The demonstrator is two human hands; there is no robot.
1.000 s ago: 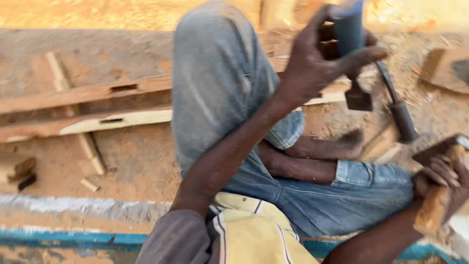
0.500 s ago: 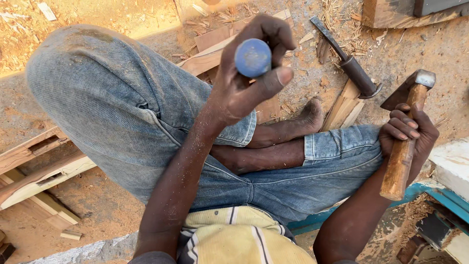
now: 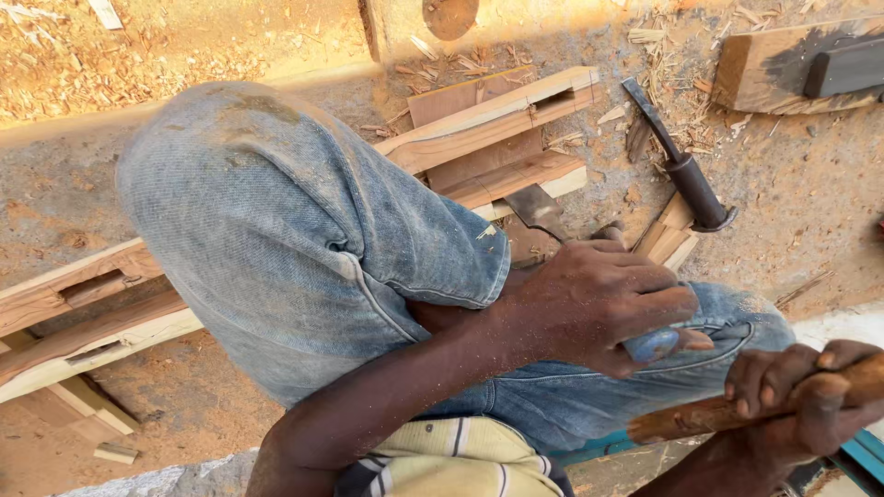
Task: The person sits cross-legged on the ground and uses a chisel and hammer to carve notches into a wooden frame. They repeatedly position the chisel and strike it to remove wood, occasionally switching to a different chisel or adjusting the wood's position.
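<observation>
Wooden hammer handle (image 3: 737, 410), lying left-right, sits gripped in right hand (image 3: 796, 396); left hand (image 3: 599, 299) clasps blue-capped chisel (image 3: 652, 345).

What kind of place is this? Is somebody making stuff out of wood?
Probably an outdoor woodworking spot on sandy ground. Notched wooden beams lie about, wood shavings litter the dirt, and a dark chisel-like tool rests nearby. The right hand holds a wooden handle.

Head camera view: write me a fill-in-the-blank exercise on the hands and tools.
1. The left hand grips a tool with a rounded ____ handle end.
2. The right hand holds a ____ handle.
3. The dark chisel lies on the sandy ____, apart from both hands.
4. The raised knee is covered in blue ____.

Missing words: blue; wooden; ground; denim
</observation>
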